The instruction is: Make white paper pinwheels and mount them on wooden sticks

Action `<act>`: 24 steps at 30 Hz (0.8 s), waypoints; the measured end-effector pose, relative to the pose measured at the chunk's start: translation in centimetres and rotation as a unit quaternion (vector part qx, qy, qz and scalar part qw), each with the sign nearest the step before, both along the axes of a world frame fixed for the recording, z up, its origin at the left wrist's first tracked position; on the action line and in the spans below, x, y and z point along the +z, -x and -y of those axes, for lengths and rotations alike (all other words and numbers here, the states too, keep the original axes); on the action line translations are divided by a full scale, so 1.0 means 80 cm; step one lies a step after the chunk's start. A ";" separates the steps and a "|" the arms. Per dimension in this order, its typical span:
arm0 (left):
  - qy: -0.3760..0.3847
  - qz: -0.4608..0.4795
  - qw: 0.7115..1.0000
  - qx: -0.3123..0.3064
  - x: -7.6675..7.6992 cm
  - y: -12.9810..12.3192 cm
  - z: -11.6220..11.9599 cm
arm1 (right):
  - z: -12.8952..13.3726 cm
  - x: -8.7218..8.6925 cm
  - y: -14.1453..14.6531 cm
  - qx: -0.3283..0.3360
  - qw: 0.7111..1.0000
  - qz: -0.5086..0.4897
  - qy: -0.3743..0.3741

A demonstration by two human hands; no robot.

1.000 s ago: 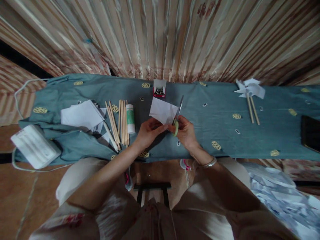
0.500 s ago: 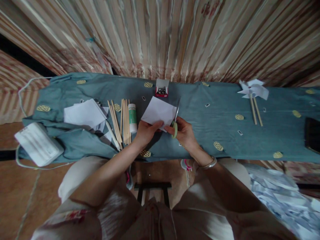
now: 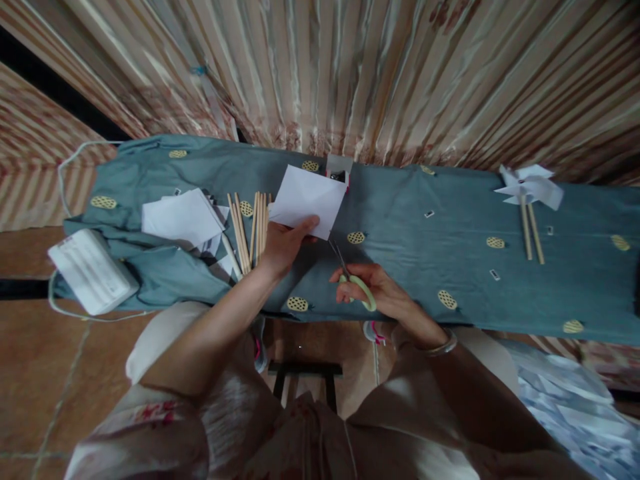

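Observation:
A white sheet of paper (image 3: 309,200) is pinched in my left hand (image 3: 287,245), thumb on top near its lower edge. My right hand (image 3: 373,287) grips scissors with pale green handles (image 3: 364,292). Their blades are slightly apart and point up toward the paper's bottom corner, close to it. Behind the paper's upper right corner is a small red and white box (image 3: 340,175) with dark metallic pieces, partly covered. Wooden sticks (image 3: 240,230) lie left of my left hand, some partly hidden by the paper and hand.
Stacked white papers (image 3: 183,219) lie on the left of the green cloth (image 3: 410,267), beside a white pen-like stick (image 3: 231,255). A white power strip (image 3: 95,272) with a cable rests at the left edge. White paper pinwheels (image 3: 531,185) on sticks lie at the right.
The scissors have moved down, away from the paper's right edge, and now point up-left. My left hand has raised the paper, which now covers the glue stick and part of the box. The view has shifted slightly.

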State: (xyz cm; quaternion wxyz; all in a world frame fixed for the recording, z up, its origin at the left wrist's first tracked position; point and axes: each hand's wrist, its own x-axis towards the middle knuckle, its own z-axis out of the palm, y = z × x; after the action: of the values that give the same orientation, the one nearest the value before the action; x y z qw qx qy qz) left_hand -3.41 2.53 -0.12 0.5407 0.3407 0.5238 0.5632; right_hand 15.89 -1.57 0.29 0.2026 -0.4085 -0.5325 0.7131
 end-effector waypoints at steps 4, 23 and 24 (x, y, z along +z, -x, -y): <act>-0.002 0.009 1.000 -0.008 0.000 -0.005 0.004 | -0.001 0.000 0.003 -0.004 1.000 -0.002 -0.007; 0.002 0.007 1.000 0.002 -0.003 -0.008 0.005 | -0.001 -0.013 0.006 -0.021 1.000 -0.017 0.001; 0.004 0.010 1.000 0.001 -0.001 -0.008 0.005 | -0.001 -0.013 0.005 -0.023 1.000 -0.019 0.004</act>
State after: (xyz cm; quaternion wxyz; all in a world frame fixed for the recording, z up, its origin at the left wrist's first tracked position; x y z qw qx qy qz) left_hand -2.77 2.10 -0.23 0.5467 0.3330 0.5207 0.5650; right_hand 15.46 -1.45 -0.79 0.2277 -0.4076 -0.5162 0.7180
